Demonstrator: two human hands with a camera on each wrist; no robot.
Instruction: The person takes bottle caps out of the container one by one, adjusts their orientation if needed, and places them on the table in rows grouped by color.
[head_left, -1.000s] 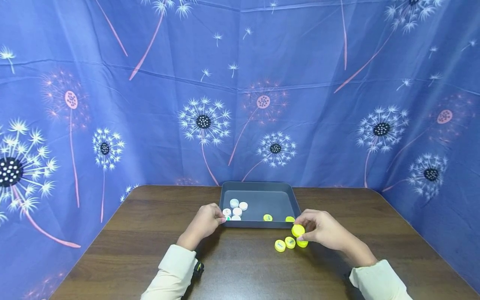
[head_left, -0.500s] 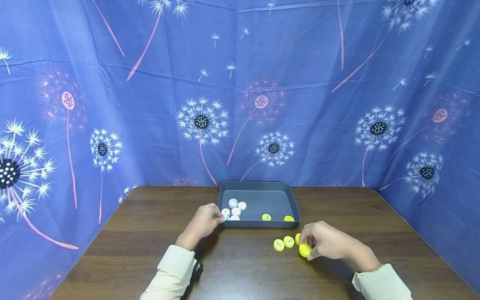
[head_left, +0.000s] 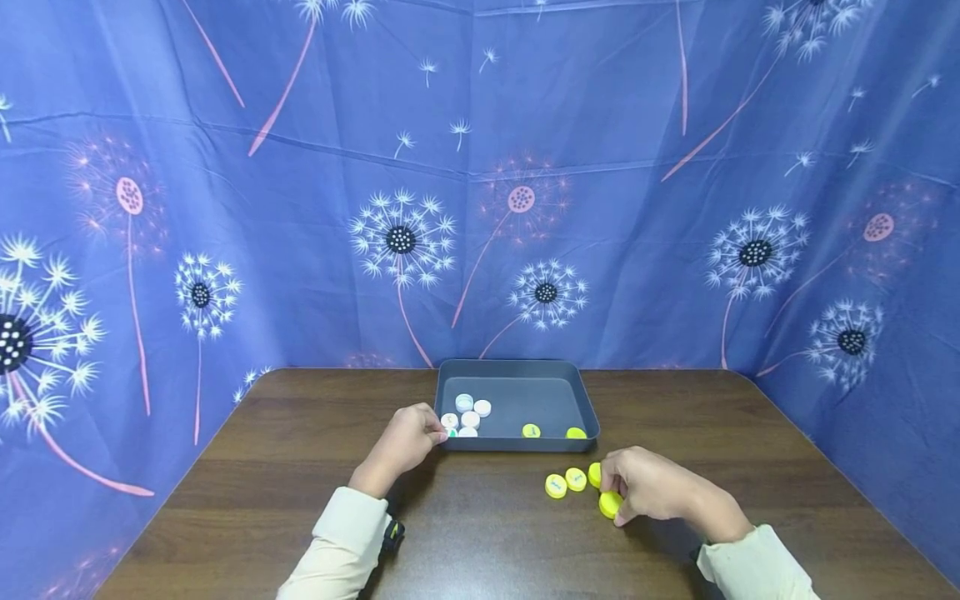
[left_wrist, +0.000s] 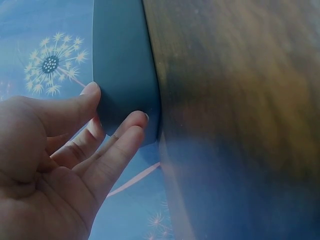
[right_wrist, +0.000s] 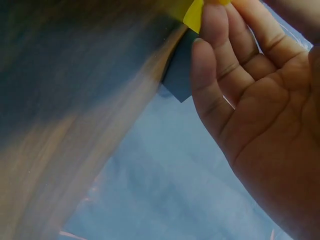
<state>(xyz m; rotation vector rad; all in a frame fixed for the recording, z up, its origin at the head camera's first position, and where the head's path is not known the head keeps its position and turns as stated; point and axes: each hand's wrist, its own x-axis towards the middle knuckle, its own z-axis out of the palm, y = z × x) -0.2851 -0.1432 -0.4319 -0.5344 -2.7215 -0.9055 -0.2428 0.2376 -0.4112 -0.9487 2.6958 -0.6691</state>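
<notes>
My left hand point(head_left: 408, 437) grips the near left corner of a dark grey tray point(head_left: 510, 444); in the left wrist view the thumb is on its rim and the fingers against its outer wall. White bottle caps point(head_left: 470, 420) lie in the tray's left part, and two yellow caps point(head_left: 531, 431) near its front wall. In front of the tray my right hand point(head_left: 652, 483) pinches a yellow bottle cap point(head_left: 610, 504) between thumb and fingers, close over the table. Another yellow cap point(head_left: 595, 474) shows beside its fingertips, partly hidden. Two more yellow caps point(head_left: 556, 486) lie just left.
The brown wooden table point(head_left: 480, 542) reaches back to a blue curtain point(head_left: 300, 208) with a dandelion print. The tray stands near the table's back edge.
My right hand has moved down and nearer from the tray's front right corner, with a yellow bottle cap now at its thumb. My left hand stays on the tray corner.
</notes>
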